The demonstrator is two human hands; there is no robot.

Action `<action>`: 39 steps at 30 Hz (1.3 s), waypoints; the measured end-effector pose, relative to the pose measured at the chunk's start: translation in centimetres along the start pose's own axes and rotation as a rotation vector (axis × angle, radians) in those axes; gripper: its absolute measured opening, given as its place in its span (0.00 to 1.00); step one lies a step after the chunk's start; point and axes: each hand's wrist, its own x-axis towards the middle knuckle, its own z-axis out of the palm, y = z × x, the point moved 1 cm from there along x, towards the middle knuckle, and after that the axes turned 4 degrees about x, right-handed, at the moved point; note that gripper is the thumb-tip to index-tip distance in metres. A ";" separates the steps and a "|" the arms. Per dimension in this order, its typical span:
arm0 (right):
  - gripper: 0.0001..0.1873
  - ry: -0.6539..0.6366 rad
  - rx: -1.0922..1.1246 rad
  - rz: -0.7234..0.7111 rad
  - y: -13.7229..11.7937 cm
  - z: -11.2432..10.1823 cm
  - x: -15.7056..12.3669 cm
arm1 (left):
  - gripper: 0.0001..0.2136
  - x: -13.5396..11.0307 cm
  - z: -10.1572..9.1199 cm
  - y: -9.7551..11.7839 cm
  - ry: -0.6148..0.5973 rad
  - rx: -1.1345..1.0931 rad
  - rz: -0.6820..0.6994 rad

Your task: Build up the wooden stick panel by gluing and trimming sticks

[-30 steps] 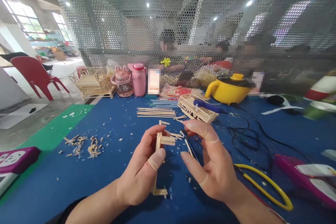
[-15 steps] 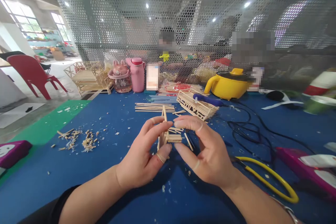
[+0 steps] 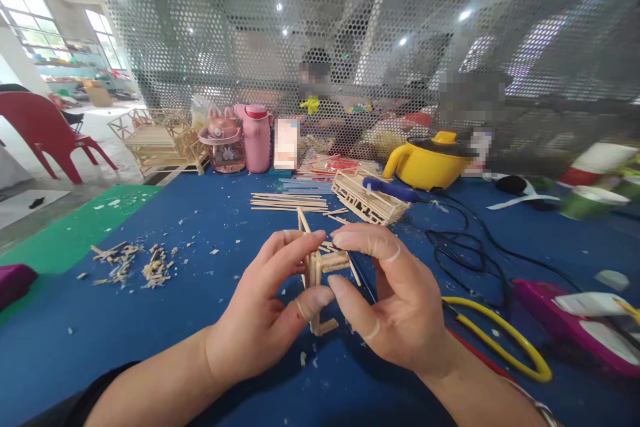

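Note:
A small frame of glued wooden sticks [image 3: 313, 270] is in my left hand [image 3: 275, 287], pinched between the thumb and the fingers. One stick rises above the fingers, and a short foot piece shows below the thumb. Short paired sticks jut from the frame toward my right hand [image 3: 395, 287]. That hand is curved around their end, its thumb and forefinger apart, and I see no firm grip. Bands are wrapped on fingers of both hands. Behind them lie loose wooden sticks [image 3: 287, 202] and a larger stick-built piece [image 3: 367, 200].
A blue hot-glue gun [image 3: 393, 190] rests on the stick-built piece, its black cable running right. Yellow-handled pliers [image 3: 500, 340] lie at right. Wood scraps [image 3: 157, 267] are at left. A yellow pot [image 3: 430, 163] and a pink flask [image 3: 257, 140] stand before the perforated screen.
The stick frame has turned and tilted in my left hand; its lower foot now shows below the thumb. My right thumb and forefinger stay apart. The whole view has shifted slightly.

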 end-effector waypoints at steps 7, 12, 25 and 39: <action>0.20 0.012 0.013 -0.017 -0.4 0.0 0.1 | 0.26 -0.2 0.4 -0.1 0.032 -0.079 0.031; 0.19 -0.001 0.012 -0.024 -0.5 0.0 0.1 | 0.21 -0.1 0.4 0.0 0.022 -0.092 0.039; 0.14 -0.016 0.018 -0.021 -0.7 0.0 0.4 | 0.20 0.0 0.4 0.3 0.019 -0.093 0.037; 0.15 -0.002 0.013 -0.001 -0.7 -0.1 0.2 | 0.21 0.0 0.4 0.3 0.025 -0.095 0.039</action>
